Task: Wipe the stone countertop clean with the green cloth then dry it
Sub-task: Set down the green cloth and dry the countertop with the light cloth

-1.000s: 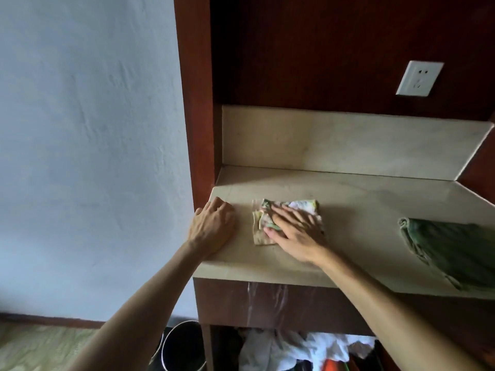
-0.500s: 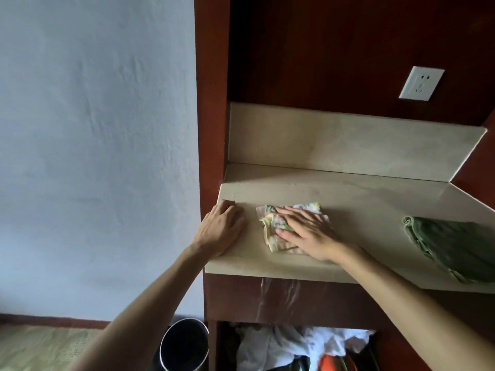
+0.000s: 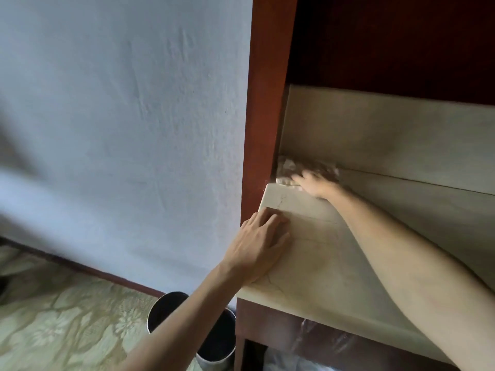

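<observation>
Going left to right: pale blue-grey plastered wall [image 3: 120, 129] is filling the left half, patterned pale green floor covering [image 3: 53, 317] below it, round dark metal bin [image 3: 192, 330] standing just beside the cabinet foot. Reddish-brown wooden cabinet upright [image 3: 267, 103] is bounding the niche.

Left hand [image 3: 261, 249] is lying flat, fingers spread, palm down on the front-left edge of the beige veined stone countertop [image 3: 334, 263]; holding nothing, looks like it's bracing.

Right hand [image 3: 316, 184] is blurred, pressing flat on a crumpled pale patterned cloth [image 3: 288, 167], jammed into the back-left corner where the countertop meets the beige stone backsplash [image 3: 375, 135] and the upright. Fingers extended rather than clenched; blur is making exact grip hard to read.

Green cloth isn't showing in this frame; can't say where it's sitting.

Judgement: drying or finishing pass is under way, working the corner. Pale cloth isn't reading as green, so probably the dry step. Next move is calling for dragging the cloth out of the corner along the backsplash seam toward the right, keeping pressure even.

Surface is looking matte with dark hairline veins, no obvious pooling. Room lighting is dim.
</observation>
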